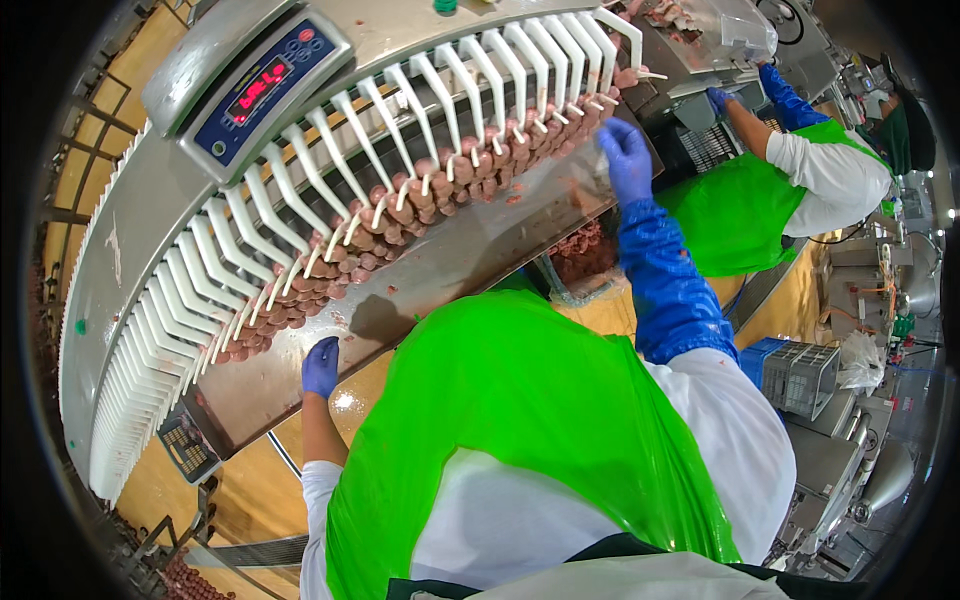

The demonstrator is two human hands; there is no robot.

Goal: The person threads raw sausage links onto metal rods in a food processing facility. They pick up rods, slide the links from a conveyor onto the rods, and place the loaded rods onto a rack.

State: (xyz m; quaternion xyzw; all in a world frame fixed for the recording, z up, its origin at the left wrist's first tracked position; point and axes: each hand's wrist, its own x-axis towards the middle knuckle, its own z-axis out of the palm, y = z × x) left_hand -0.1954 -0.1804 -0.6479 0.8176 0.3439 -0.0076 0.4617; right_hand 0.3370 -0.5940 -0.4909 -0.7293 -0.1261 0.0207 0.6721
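Note:
Long rows of sausage links (420, 205) hang in loops from white hooks (365, 130) along a curved machine. My right hand (627, 160), in a blue glove and blue sleeve, is raised beside the right end of the rows. Its fingers are bent inward and slightly blurred; whatever they hold, if anything, does not show. Lower left, my left hand (320, 367), also gloved in blue, is closed at the near edge of the metal tray (430, 275), apart from the links. Nothing shows in it.
A control panel (262, 95) with a red display sits on the machine. Below the tray's right end stands a lined container of meat (585, 255). A co-worker in a green apron (740, 205) works at right. Crates (795, 375) stand behind, and a dark basket (188, 445) lower left.

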